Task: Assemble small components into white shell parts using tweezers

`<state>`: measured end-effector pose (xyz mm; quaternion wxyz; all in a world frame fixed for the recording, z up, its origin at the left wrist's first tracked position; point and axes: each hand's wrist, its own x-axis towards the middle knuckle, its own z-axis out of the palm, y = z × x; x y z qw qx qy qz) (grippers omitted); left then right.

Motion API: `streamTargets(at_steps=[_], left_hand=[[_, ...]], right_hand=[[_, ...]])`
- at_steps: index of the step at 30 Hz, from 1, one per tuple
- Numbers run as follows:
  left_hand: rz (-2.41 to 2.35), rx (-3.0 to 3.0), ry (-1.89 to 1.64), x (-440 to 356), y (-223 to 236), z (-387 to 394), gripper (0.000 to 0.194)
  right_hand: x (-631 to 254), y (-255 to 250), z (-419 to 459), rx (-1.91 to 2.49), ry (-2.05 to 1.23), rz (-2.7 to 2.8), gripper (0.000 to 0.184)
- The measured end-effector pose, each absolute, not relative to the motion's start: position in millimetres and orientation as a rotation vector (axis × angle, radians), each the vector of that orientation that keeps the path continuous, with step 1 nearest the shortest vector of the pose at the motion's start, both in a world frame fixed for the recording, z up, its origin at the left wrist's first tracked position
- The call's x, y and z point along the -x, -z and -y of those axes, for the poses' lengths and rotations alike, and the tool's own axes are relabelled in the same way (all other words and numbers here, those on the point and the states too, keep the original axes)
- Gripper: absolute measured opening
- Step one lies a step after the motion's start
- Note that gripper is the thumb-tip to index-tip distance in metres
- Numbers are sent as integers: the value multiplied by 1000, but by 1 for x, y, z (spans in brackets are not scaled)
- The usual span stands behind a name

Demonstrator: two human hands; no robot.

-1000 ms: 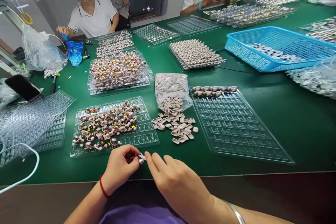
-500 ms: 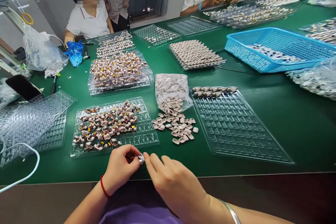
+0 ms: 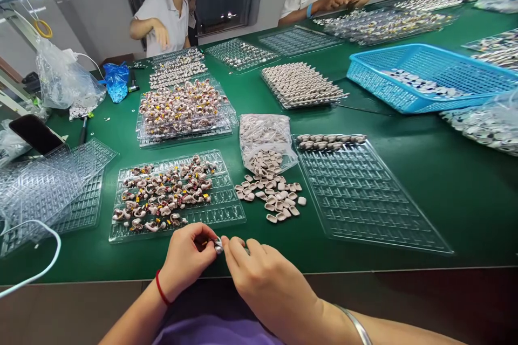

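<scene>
My left hand [image 3: 190, 252] pinches a small pale earpiece-like part [image 3: 218, 248] between thumb and forefinger, just over the table's front edge. My right hand [image 3: 267, 275] comes at it from the right, fingers curled and tips at the part; anything inside that hand is hidden. Ahead of my left hand lies a clear tray [image 3: 229, 199] heaped with beige curved pieces [image 3: 162, 194] showing yellow and red bits. Loose beige shells [image 3: 281, 202] spill from a clear plastic bag [image 3: 265, 132] beyond my hands. Right of them, a clear slotted tray [image 3: 368, 199] has beige pieces along its far end.
Stacked filled trays [image 3: 182, 110] stand behind. A blue basket [image 3: 404, 105] holds white pieces at the right. Empty clear trays [image 3: 48, 188], a phone [image 3: 36, 132] and a white cable [image 3: 56, 253] lie left. Co-workers [image 3: 165, 16] are across the green table [image 3: 324, 113].
My hands stay nearly in place, the right fingers shifting slightly at the part. Across the table, the co-worker at left has moved rightward and raised an arm.
</scene>
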<state>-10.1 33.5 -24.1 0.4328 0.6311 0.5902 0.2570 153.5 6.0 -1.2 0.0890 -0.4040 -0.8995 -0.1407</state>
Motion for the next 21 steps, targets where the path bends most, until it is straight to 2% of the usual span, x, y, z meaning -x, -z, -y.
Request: streamTargets(at_steps=[6, 10, 13, 17, 19, 21], left_hand=[[-1479, -1560, -651, 10, 24, -33, 13], [-1478, -1542, -659, 9, 25, -33, 13], [-1469, -1507, -661, 11, 25, -33, 12], [-1379, -1459, -665, 14, 22, -35, 9], [-1285, -1384, -686, 14, 20, -37, 8], [-1196, -1282, -731, 14, 20, -38, 15]], right_hand=[[-149, 3, -4, 1160, 496, 2694, 30], [-156, 0, -10, 1111, 402, 2712, 21], [-170, -5, -25, 1114, 164, 2740, 18], [-186, -4, -44, 1245, -326, 2621, 27], [-186, 1, -45, 1161, -567, 2517, 34], [-182, 9, -44, 1007, -680, 2444, 35]])
